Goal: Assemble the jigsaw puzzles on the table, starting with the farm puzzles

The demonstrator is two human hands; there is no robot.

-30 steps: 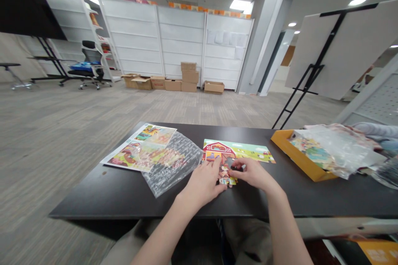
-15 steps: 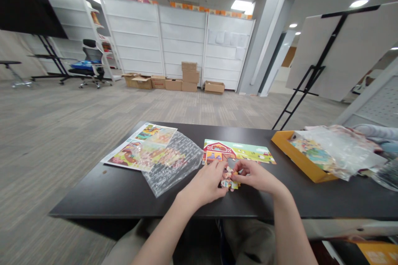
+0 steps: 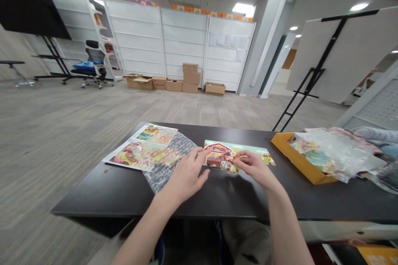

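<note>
A partly joined jigsaw puzzle [image 3: 217, 148] with a red barn and green fields lies on the black table. My right hand [image 3: 253, 167] pinches a puzzle piece [image 3: 228, 161] showing a figure, held at the puzzle's near edge over the barn part. Whether that piece is one or several joined ones I cannot tell. My left hand [image 3: 188, 172] is open, its fingers apart, left of the puzzle with the fingertips close to its left edge. Under and beyond that hand is a clear plastic bag [image 3: 158, 178], partly hidden by it.
A printed picture sheet [image 3: 124, 157] lies at the table's left, partly under the bag. On the right stands a yellow box [image 3: 298, 165] with colourful pieces and plastic wrap [image 3: 338, 157]. Cardboard boxes [image 3: 190, 78] line the shelves behind. An easel-like stand [image 3: 306, 87] holds a white board.
My right hand has lifted the puzzle piece from the table and carried it forward to the puzzle. My left hand has let go of it and moved left, opening.
</note>
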